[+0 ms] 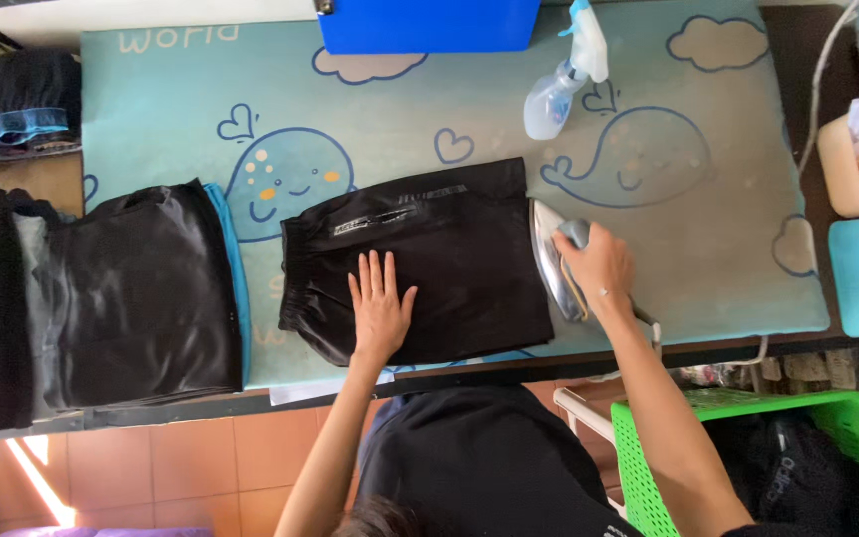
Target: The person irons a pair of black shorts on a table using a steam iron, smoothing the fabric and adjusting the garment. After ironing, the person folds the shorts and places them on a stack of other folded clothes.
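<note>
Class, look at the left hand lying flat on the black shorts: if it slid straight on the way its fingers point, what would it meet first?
The left hand points up the black shorts. It would probably first meet the shiny zip strip near the pocket, then the whale-print ironing mat beyond.

Single head view, straight down, fairly near, over ironing table (pixel 728 199)

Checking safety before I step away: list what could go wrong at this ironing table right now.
1. The left hand lies flat on the black garment, close to the iron in the right hand; a burn seems possible.
2. The iron's cord drops over the table edge and could snag.
3. The spray bottle lies nearby and might leak.
</note>
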